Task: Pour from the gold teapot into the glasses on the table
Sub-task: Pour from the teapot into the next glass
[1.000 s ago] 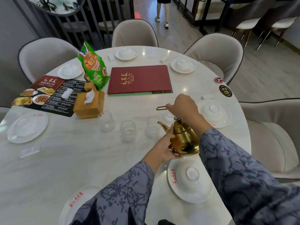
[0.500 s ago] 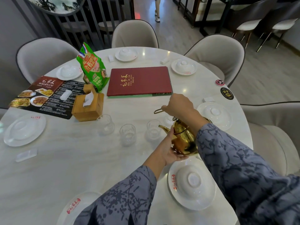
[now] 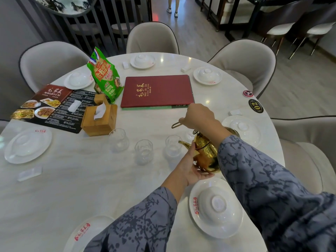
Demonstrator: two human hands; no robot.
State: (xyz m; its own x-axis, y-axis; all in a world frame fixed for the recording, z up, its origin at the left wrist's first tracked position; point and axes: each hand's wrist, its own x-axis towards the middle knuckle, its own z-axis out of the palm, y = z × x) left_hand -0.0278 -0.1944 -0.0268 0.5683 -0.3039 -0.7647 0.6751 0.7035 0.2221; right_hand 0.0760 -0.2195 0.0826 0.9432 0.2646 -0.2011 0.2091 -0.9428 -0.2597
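The gold teapot (image 3: 206, 154) hangs just above the white marble table (image 3: 72, 188), right of centre, spout pointing left. My right hand (image 3: 198, 116) is closed on its wire handle from above. My left hand (image 3: 189, 167) cups the pot's belly and base from the left. Three clear glasses stand in a row to the left: one (image 3: 119, 140), a second (image 3: 143, 151), and a third (image 3: 172, 145) just under the spout tip. A fourth glass (image 3: 190, 135) is partly hidden behind the pot. No liquid stream is visible.
A red menu (image 3: 157, 90), a wooden tissue box (image 3: 100, 117), a green snack bag (image 3: 105, 77) and a black photo menu (image 3: 52, 106) lie beyond the glasses. White plates with upturned bowls ring the table, one (image 3: 216, 206) right below the pot. Beige chairs surround it.
The teapot and both hands have shifted slightly left toward the nearest glass, the spout tip now over its rim. The glasses have not moved.
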